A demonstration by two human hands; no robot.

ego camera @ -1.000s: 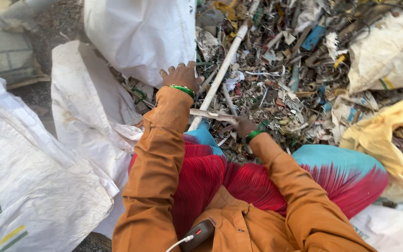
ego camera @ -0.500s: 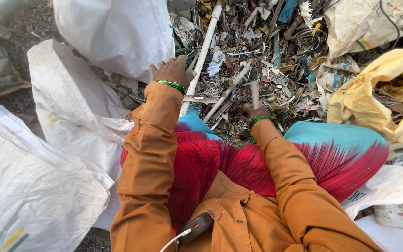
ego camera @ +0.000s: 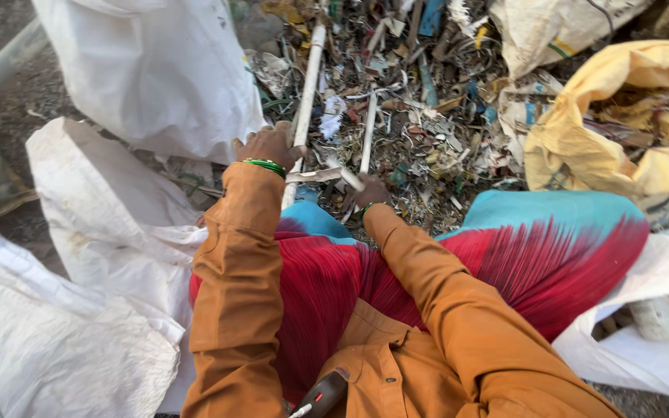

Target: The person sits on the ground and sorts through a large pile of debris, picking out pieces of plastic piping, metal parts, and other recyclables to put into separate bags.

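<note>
We see a flat pale strip (ego camera: 320,176) of scrap lying crosswise between the two hands, near the lower edge of the scrap heap (ego camera: 427,116). Right hand (ego camera: 371,191) sits at its right end, fingers curled and closed on the strip end, green bangle at the wrist. Left hand (ego camera: 271,145) is at the strip's left end, fingers bent over it and over the long white pipe (ego camera: 304,108); we cannot tell how firmly it grips either one. Green bangles (ego camera: 265,165) ring that wrist too.

The white pipe runs from the left hand up to the top edge of the heap, slightly tilted right. A shorter white stick (ego camera: 368,131) lies just beside it, above the right hand, resting on the scrap. The heap itself is mixed bits of plastic, sticks and paper, mostly grey, with blue and yellow flecks.

Both arms wear orange sleeves (ego camera: 234,294); a red and teal pleated cloth (ego camera: 505,248) covers the lap below the hands. White woven sacks (ego camera: 149,70) lie left of the heap and down the left side on the ground. A yellow sack (ego camera: 621,131), open and part filled, lies at the heap's right edge. A small dark device (ego camera: 320,395) with a cable hangs at the chest.
</note>
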